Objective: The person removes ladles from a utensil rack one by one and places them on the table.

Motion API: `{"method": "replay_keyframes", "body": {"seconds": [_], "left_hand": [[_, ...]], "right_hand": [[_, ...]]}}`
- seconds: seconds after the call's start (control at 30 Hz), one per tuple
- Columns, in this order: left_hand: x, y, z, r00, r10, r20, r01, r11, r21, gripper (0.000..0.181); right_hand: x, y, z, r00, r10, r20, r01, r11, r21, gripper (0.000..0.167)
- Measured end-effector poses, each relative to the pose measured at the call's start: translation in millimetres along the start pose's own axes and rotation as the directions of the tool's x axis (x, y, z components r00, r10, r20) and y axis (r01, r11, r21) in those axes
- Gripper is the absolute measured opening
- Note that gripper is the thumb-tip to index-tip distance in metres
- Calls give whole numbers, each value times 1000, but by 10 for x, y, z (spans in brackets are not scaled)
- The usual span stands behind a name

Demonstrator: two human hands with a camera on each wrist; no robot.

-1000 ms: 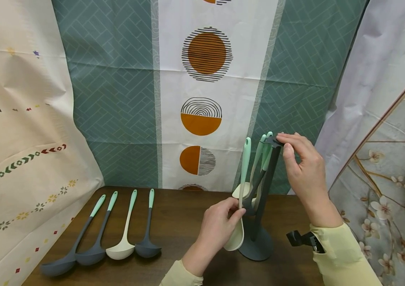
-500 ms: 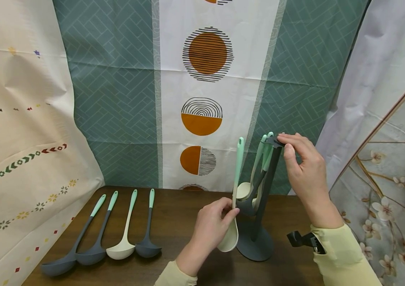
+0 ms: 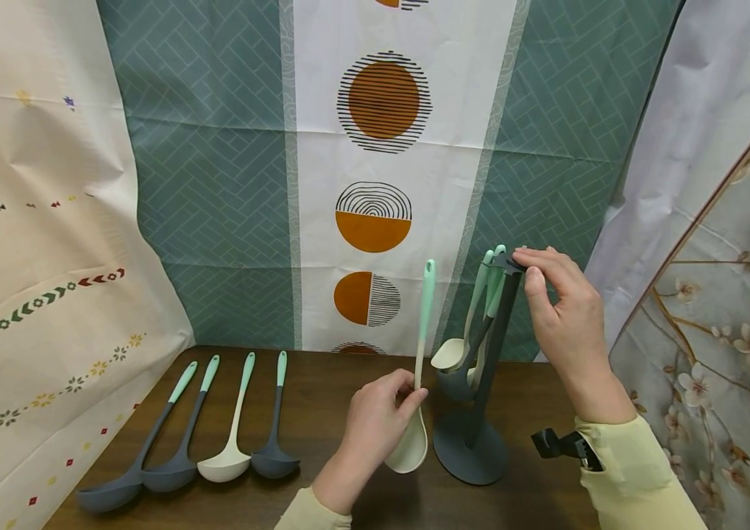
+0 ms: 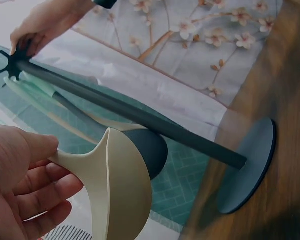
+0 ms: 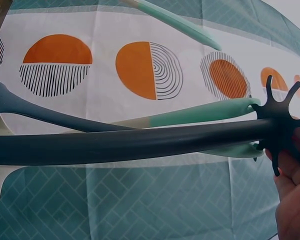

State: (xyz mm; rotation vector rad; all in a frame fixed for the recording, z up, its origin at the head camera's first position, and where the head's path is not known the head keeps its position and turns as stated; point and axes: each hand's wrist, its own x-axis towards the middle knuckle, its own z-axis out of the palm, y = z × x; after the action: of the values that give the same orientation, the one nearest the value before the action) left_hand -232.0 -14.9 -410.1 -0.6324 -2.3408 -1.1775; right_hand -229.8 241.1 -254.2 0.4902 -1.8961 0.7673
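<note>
My left hand [image 3: 377, 416] pinches the neck of a cream ladle [image 3: 410, 449] with a mint handle, held upright just left of a dark grey utensil stand [image 3: 490, 361]. In the left wrist view the ladle's bowl [image 4: 130, 185] is beside the stand's pole, apart from it. With fingers and thumb my right hand [image 3: 567, 316] grips the star-shaped hook top [image 5: 279, 119] of the stand. Several mint-handled utensils hang from its hooks, among them a dark grey ladle [image 3: 457, 383] and a cream one [image 3: 449, 355]; they partly hide each other.
Several ladles lie in a row at the left of the brown table [image 3: 328, 434]: three dark grey, one a cream ladle [image 3: 224, 464]. The stand's round base [image 3: 470, 460] rests on the table. Patterned cloths [image 3: 222, 184] hang behind and at both sides.
My left hand has moved left and slightly down with the cream ladle, away from the stand. The right hand stays on the stand's top.
</note>
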Motion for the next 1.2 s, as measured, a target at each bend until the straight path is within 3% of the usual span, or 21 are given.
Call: {"method": "replay_keyframes", "body": {"seconds": [0.37, 0.7, 1.2], "left_hand": [[-41, -155, -105, 1000, 0, -21, 1, 999, 44, 11], [-69, -289, -210, 998, -65, -10, 66, 996, 66, 10], [-141, -541, -357, 997, -77, -5, 77, 985, 156, 11]], "right_hand": [[13, -10, 12, 1000, -12, -9, 12, 1000, 5, 29], [5, -10, 23, 1000, -10, -5, 10, 1000, 11, 29], [-8, 1, 25, 999, -9, -34, 9, 1000, 21, 29]]}}
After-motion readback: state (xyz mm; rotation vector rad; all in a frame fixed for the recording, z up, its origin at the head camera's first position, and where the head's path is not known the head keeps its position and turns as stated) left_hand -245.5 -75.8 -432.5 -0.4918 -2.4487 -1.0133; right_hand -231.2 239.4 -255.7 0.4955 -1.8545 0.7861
